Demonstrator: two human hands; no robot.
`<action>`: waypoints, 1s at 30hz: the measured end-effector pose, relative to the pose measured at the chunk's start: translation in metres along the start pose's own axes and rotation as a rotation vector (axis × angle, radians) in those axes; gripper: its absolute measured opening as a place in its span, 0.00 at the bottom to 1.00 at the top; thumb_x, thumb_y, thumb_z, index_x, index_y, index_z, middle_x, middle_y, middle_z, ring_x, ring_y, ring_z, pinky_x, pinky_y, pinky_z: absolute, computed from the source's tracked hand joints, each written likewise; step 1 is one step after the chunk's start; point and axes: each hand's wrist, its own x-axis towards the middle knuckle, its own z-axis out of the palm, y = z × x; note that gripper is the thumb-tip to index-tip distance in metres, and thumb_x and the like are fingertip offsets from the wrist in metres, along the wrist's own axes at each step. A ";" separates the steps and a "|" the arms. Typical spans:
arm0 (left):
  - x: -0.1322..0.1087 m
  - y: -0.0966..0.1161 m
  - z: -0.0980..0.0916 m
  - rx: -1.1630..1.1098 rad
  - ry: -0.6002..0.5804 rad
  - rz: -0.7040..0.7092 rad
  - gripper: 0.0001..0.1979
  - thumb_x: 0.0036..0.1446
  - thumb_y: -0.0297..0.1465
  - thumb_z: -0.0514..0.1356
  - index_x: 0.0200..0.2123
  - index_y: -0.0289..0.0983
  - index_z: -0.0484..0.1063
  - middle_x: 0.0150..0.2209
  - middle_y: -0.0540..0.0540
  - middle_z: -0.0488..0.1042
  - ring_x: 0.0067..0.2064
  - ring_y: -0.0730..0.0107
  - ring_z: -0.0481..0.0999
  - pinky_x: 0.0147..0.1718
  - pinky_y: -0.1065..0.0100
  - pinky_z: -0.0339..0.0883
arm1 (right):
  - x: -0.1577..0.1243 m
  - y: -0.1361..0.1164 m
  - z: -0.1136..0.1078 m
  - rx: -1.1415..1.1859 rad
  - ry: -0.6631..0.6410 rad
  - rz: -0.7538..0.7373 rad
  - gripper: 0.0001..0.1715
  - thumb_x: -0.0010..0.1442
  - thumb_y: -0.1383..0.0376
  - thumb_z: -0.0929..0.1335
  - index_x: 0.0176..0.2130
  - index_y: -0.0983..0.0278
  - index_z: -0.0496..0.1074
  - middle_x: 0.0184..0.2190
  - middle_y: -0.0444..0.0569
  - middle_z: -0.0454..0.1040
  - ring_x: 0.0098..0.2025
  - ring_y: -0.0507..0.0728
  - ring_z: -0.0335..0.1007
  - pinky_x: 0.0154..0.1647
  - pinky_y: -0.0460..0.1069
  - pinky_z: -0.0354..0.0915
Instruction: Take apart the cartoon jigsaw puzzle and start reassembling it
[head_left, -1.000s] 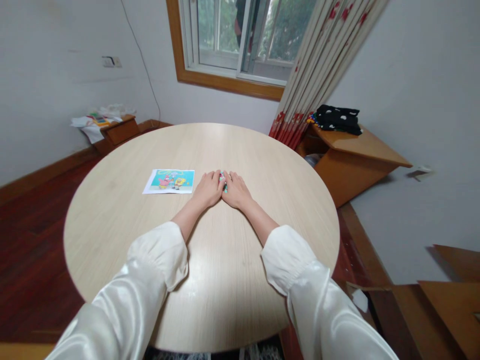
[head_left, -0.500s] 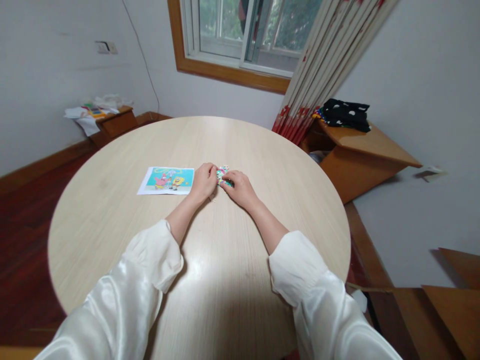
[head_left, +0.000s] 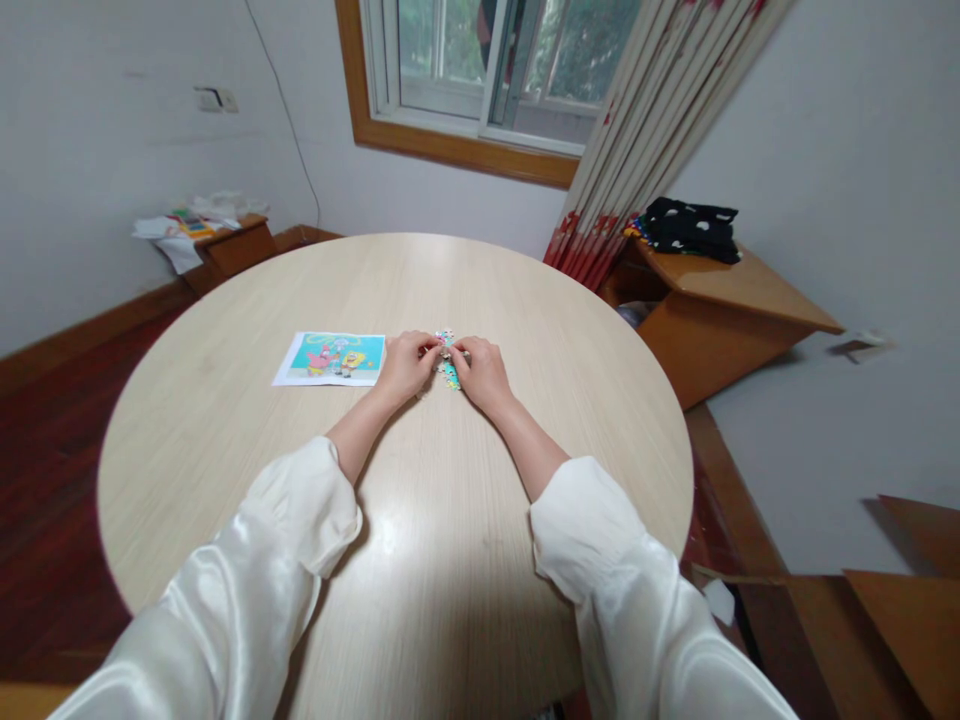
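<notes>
The puzzle pieces [head_left: 451,376] lie on the table [head_left: 450,520] between my half-curled left hand [head_left: 409,362] and right hand [head_left: 484,372]; whether either grip pinches one, I cannot tell. They seem light, stiff, best held by edges.

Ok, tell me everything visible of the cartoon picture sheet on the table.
The cartoon picture sheet looks like paper: a pink figure at left, a yellow one at right and a less distinct one between, on turquoise. A white margin shows widest at the left. The sheet lies face up on the round table, left of the jigsaw pieces. Its right edge is close to the left hand; whether they touch is unclear.
</notes>
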 end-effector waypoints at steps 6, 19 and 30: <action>-0.001 0.002 -0.002 -0.005 0.035 0.029 0.06 0.55 0.28 0.58 0.31 0.35 0.76 0.31 0.44 0.78 0.34 0.65 0.74 0.38 0.65 0.63 | -0.001 -0.001 -0.002 0.003 0.016 0.019 0.13 0.65 0.64 0.61 0.33 0.63 0.72 0.33 0.50 0.76 0.37 0.57 0.68 0.41 0.51 0.57; -0.008 0.015 -0.002 0.128 0.048 -0.051 0.07 0.58 0.29 0.56 0.32 0.37 0.73 0.35 0.43 0.77 0.40 0.60 0.72 0.44 0.59 0.54 | -0.003 -0.011 0.000 -0.060 0.044 0.011 0.15 0.66 0.62 0.59 0.32 0.63 0.70 0.32 0.52 0.74 0.38 0.59 0.68 0.41 0.52 0.56; -0.005 0.011 -0.002 -0.057 0.051 -0.025 0.07 0.55 0.28 0.57 0.32 0.34 0.76 0.34 0.43 0.78 0.37 0.63 0.73 0.42 0.62 0.62 | 0.001 -0.004 0.000 0.263 0.096 0.068 0.12 0.61 0.65 0.61 0.29 0.63 0.68 0.27 0.47 0.72 0.32 0.54 0.68 0.37 0.49 0.62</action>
